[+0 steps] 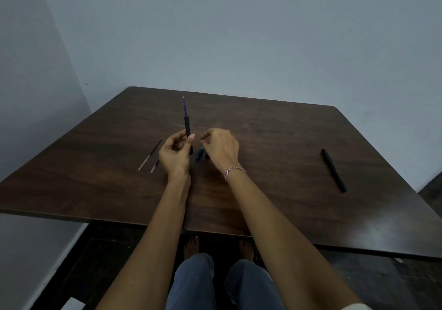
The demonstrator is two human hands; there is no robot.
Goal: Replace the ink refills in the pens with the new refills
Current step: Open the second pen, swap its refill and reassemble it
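left hand (175, 153) gripping barrel (187, 127) upright, refill (184, 107) half-in, likely for seating | right hand (221, 147) curled beside, contents unclear | two loose refills (150, 154) parked left | black pen (333, 169) waiting far right

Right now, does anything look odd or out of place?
Nothing looks spilled or broken. The purple refill juts far out of the black barrel held by the left hand, which fits a swap.
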